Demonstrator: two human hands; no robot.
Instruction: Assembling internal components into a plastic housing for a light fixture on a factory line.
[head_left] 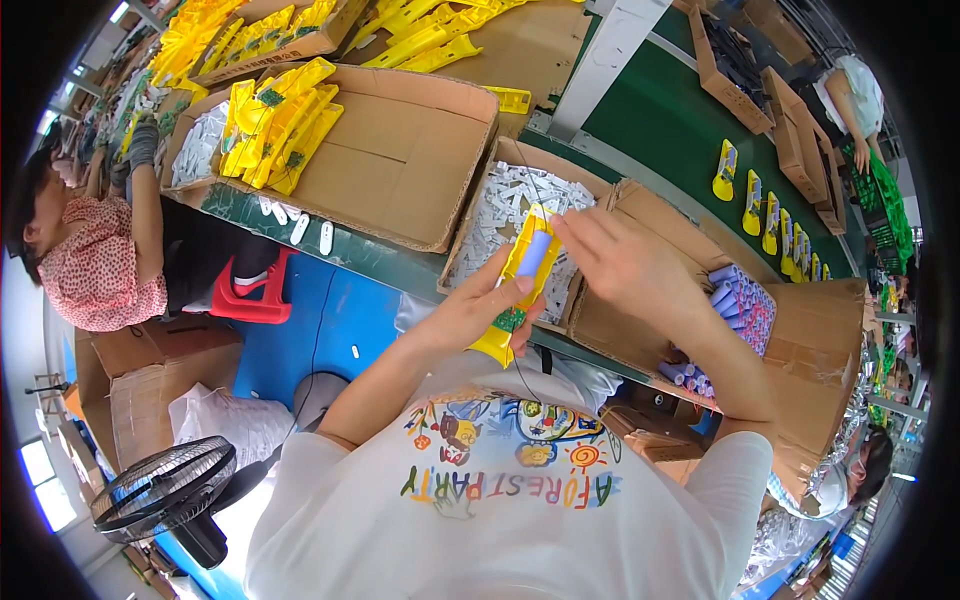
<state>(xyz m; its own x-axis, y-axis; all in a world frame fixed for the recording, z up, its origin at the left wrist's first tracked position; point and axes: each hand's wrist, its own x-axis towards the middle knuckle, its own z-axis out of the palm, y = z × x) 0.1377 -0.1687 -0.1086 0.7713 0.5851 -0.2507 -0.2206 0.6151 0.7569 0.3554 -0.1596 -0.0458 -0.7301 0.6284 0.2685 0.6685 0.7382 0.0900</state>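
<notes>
A yellow plastic housing half [491, 346] lies tilted in my left hand [474, 308], its thumb across the near side and its fingers wrapped underneath. Inside the housing sits a light purple cylindrical battery cell [535, 253]. Toward the lower end, a green circuit board [511, 319] shows beside my fingers. My right hand [625, 262] is at the housing's upper end, fingertips pinched together next to a small white piece [541, 212]. Whatever those fingertips hold is hidden. Beneath both hands is a cardboard box of small white plastic parts [500, 205].
Left of it, a cardboard tray [400, 150] holds yellow housings with boards [275, 125]. Purple battery cells [738, 310] fill a box at right. Yellow pieces line the green conveyor [660, 130]. A co-worker [105, 255] sits at left, near a black fan [165, 490].
</notes>
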